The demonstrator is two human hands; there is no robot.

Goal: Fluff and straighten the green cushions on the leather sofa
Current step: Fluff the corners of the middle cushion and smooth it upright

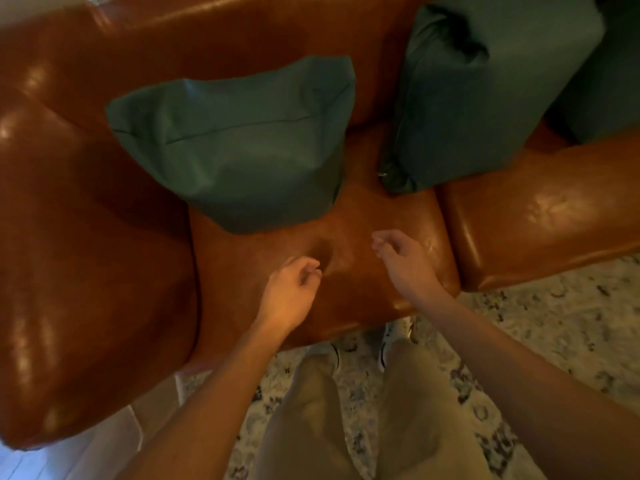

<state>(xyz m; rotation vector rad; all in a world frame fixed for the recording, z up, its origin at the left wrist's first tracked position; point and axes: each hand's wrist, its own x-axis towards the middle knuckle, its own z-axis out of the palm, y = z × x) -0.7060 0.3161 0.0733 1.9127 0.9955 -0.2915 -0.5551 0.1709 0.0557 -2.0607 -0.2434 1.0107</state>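
Note:
A green cushion [239,147] leans against the back of the brown leather sofa [79,237], on the left seat. A second green cushion [485,88] stands to its right, tilted, with a dent near its top. A third green cushion [602,84] shows partly at the right edge. My left hand [291,292] hovers over the seat just below the first cushion, fingers loosely curled, holding nothing. My right hand [405,261] hovers beside it, fingers loosely curled too and holding nothing. Neither hand touches a cushion.
The sofa's wide left armrest [69,306] bulges at the left. A second seat cushion [540,216] lies to the right. A pale patterned rug [554,334] covers the floor, where my legs and shoes stand close to the sofa's front edge.

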